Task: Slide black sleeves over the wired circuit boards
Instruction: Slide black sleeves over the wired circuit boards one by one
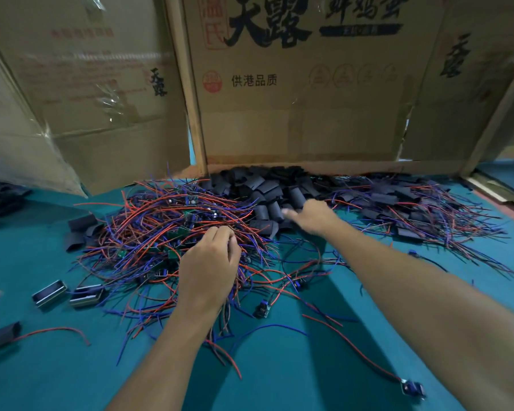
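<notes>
Head-camera footage was filled by a teal table backed by cardboard boxes. The left hand was sunk into the tangled pile of wired circuit boards, fingers curled among red and blue wires; what was pinched could not be made out. The right hand was stretched to the heap of black sleeves, thumb extended, its fingers hidden behind the knuckles. Already sleeved boards were heaped at far right, blurred.

Your single head camera looks forward and down, close above the teal table, facing the cardboard wall.
</notes>
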{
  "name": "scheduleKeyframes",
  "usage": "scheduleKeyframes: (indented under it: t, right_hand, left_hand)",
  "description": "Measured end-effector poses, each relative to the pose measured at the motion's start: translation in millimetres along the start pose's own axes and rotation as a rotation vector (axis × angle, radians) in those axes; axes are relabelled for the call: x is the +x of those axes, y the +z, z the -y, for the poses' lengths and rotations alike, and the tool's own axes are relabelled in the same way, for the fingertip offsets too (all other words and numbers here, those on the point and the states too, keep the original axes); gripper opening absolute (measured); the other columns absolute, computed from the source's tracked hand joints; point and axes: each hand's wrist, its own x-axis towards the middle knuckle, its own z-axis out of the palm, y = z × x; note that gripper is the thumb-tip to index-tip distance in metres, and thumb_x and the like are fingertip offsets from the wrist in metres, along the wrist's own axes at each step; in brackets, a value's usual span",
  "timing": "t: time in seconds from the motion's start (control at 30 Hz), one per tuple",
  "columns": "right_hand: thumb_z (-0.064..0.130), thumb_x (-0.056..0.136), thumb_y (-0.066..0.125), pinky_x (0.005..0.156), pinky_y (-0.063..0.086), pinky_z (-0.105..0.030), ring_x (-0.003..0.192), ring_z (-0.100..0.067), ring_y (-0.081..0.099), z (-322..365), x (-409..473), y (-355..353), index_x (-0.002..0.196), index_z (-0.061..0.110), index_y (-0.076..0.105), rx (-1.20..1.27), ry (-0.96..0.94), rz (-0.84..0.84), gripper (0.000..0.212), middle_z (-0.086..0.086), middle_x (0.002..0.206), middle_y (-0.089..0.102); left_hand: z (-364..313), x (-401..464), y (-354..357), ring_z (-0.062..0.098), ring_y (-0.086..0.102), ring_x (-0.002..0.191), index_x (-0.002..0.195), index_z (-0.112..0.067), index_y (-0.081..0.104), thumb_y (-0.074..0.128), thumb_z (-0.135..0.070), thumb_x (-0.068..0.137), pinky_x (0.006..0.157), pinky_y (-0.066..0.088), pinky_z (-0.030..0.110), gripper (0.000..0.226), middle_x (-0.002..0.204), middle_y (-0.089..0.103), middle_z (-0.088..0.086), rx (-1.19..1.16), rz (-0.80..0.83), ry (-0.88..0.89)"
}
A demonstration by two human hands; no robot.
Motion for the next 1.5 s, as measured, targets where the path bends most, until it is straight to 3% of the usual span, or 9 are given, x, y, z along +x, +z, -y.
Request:
scheduleKeyframes:
  t: [0.37, 0.5, 0.7, 0.83, 0.93, 1.03, 1.17, 1.33, 1.5]
  right_hand:
    - [0.022, 0.095, 0.056, 0.047, 0.020, -0.027, 0.045, -0.019, 0.025, 10, -29, -21, 0.072, 0.007, 0.047, 0.317, 0.177, -0.073, 0.029, -0.004, 0.054, 0.032]
    - [0.026, 0.089, 0.065, 0.048, 0.032, -0.028, 0.048, -0.019, 0.040, 18, -99, -22, 0.065, 0.015, 0.052, 0.328, -0.148, -0.140, 0.030, -0.008, 0.056, 0.050]
    - [0.018, 0.093, 0.063, 0.057, 0.054, -0.034, 0.056, -0.022, 0.058, 10, -175, -11, 0.075, 0.012, 0.050, 1.009, -0.145, 0.181, 0.024, -0.011, 0.067, 0.058]
    - [0.026, 0.079, 0.070, 0.068, 0.058, -0.037, 0.072, -0.030, 0.053, -3, -180, -15, 0.089, 0.008, 0.052, 1.327, -0.065, 0.346, 0.027, -0.025, 0.086, 0.051]
    - [0.018, 0.076, 0.071, 0.069, 0.060, -0.031, 0.076, -0.030, 0.066, -11, -176, -16, 0.104, 0.000, 0.057, 1.360, -0.016, 0.237, 0.036, -0.027, 0.094, 0.066]
    - [0.019, 0.074, 0.071, 0.067, 0.058, -0.027, 0.077, -0.026, 0.068, -17, -172, -17, 0.100, -0.002, 0.063, 1.360, -0.033, 0.171, 0.034, -0.019, 0.091, 0.069]
    - [0.024, 0.072, 0.074, 0.069, 0.058, -0.027, 0.080, -0.026, 0.068, -17, -170, -16, 0.102, -0.002, 0.064, 1.346, -0.050, 0.159, 0.041, -0.015, 0.092, 0.071]
    - [0.027, 0.069, 0.077, 0.070, 0.058, -0.029, 0.079, -0.025, 0.070, -17, -170, -18, 0.103, -0.001, 0.064, 1.323, -0.040, 0.148, 0.046, -0.016, 0.092, 0.071]
    - [0.027, 0.076, 0.075, 0.064, 0.058, -0.028, 0.079, -0.022, 0.071, -22, -168, -22, 0.102, 0.005, 0.065, 1.311, -0.036, 0.104, 0.035, -0.013, 0.092, 0.072]
  left_hand:
    - [-6, -1, -3, 0.010, 0.049, 0.058, 0.096, -0.017, 0.065, 0.058, -0.023, 0.098, 0.051, 0.037, 0.022, 0.008, 0.074, 0.047, -0.014, -0.108, 0.045, 0.044]
    - [-25, -7, 0, 0.008, 0.043, 0.070, 0.138, -0.022, 0.051, 0.073, -0.038, 0.086, 0.069, 0.042, 0.026, 0.059, 0.081, 0.046, -0.012, -0.374, 0.236, 0.092]
    - [-52, -17, 6, 0.001, 0.054, 0.084, 0.133, -0.013, 0.057, 0.080, -0.024, 0.082, 0.081, 0.042, 0.015, 0.056, 0.103, 0.062, -0.011, -0.555, 0.333, 0.240]
    - [-55, -17, 0, -0.011, 0.047, 0.068, 0.139, -0.022, 0.053, 0.083, -0.027, 0.080, 0.069, 0.035, 0.007, 0.066, 0.087, 0.053, -0.024, -0.630, 0.392, 0.267]
    - [-28, 5, -7, 0.003, 0.049, 0.070, 0.128, -0.024, 0.060, 0.076, -0.031, 0.085, 0.071, 0.043, 0.021, 0.046, 0.088, 0.059, -0.013, -0.516, 0.197, 0.155]
    - [20, 42, -16, 0.028, 0.054, 0.100, 0.112, -0.012, 0.068, 0.065, -0.012, 0.092, 0.090, 0.042, 0.040, 0.020, 0.105, 0.063, 0.008, -0.027, -0.008, 0.035]
    - [62, 73, -17, 0.032, 0.050, 0.113, 0.122, -0.019, 0.063, 0.061, -0.014, 0.094, 0.092, 0.043, 0.047, 0.029, 0.123, 0.058, 0.008, 0.425, 0.299, -0.012]
    - [65, 84, -26, 0.029, 0.055, 0.103, 0.109, -0.018, 0.066, 0.068, -0.028, 0.092, 0.087, 0.046, 0.045, 0.020, 0.106, 0.063, 0.006, 0.497, 0.311, 0.098]
    - [35, 87, -57, 0.029, 0.058, 0.081, 0.086, -0.018, 0.065, 0.080, -0.027, 0.080, 0.068, 0.044, 0.039, 0.018, 0.083, 0.064, 0.004, 0.226, 0.014, 0.167]
